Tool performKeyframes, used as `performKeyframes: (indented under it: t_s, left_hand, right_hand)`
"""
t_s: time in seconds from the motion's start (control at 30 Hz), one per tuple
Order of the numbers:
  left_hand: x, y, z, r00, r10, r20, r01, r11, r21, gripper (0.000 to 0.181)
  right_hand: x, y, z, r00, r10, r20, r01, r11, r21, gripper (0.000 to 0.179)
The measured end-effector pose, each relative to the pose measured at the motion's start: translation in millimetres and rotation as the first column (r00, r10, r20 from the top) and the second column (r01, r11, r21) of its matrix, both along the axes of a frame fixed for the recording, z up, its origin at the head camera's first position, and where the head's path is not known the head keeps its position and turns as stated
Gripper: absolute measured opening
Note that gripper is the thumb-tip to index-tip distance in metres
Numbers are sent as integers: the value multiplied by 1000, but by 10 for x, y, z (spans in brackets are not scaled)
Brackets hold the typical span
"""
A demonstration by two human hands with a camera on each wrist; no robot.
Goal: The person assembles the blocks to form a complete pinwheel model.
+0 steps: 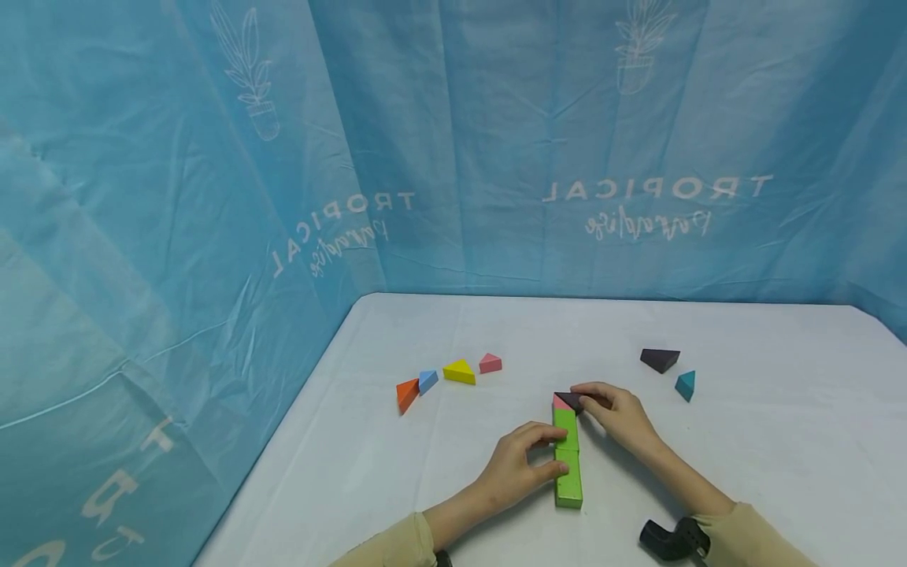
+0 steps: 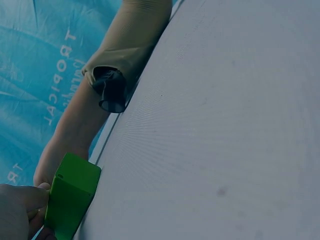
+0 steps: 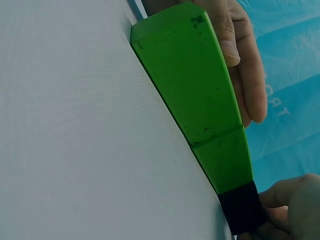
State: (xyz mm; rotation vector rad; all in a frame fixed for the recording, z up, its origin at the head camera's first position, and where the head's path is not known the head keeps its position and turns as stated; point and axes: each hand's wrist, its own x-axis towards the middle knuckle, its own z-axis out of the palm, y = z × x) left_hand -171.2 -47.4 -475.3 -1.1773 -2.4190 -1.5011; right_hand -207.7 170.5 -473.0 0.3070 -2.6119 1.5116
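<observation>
Blue printed cloth (image 1: 156, 260) hung along the left and behind the white table (image 1: 305, 480). Leftmost on it lay an orange block (image 1: 407, 395), with a light blue block (image 1: 427, 382) at its right edge, then a yellow block (image 1: 459, 372) and, just beyond, a pink block (image 1: 490, 363). Next came the left hand (image 1: 520, 463), its thumb and forefinger spread wide; the thumb touched the near green block (image 1: 569, 487) and the forefinger the far green block (image 1: 571, 422). These two stood end to end in a row on the table. At the row's far end sat a pink triangle (image 1: 560, 403), with a dark triangle (image 1: 569, 399) against its slanted side. The right hand (image 1: 622, 417) pinched that dark triangle between thumb and fingers. Farther right lay a dark block (image 1: 660, 360) and, near it, a teal block (image 1: 685, 385).
</observation>
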Motion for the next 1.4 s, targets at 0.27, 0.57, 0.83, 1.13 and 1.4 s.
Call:
performKeyframes:
  t_s: [0.27,0.57,0.83,1.13,1.4]
  left_hand:
    - [6,3,4,1000,-2,2,2,1000,5,39]
    - [9,-6,-5,1000,-2,14,2,1000,13,40]
    - [9,-2,-3,999,-5,34,4,1000,24,39]
    - [16,8,-1,999,2,48,-4,1000,28,39]
    - [28,4,3,999,-5,41,4,1000,30,38]
  right_hand:
    - [6,3,7,1000,-8,4,8,1000,-12,26]
    - [-208,491,61,973,-204,-109,198,978,-61,49]
    - [-10,1035,252,900,-430,-75,424,902,-81,51]
    - [62,1164,155,860,-506,-64,507,862,5,56]
    - [60,1196,32,864,-501,-41,502,864,39,60]
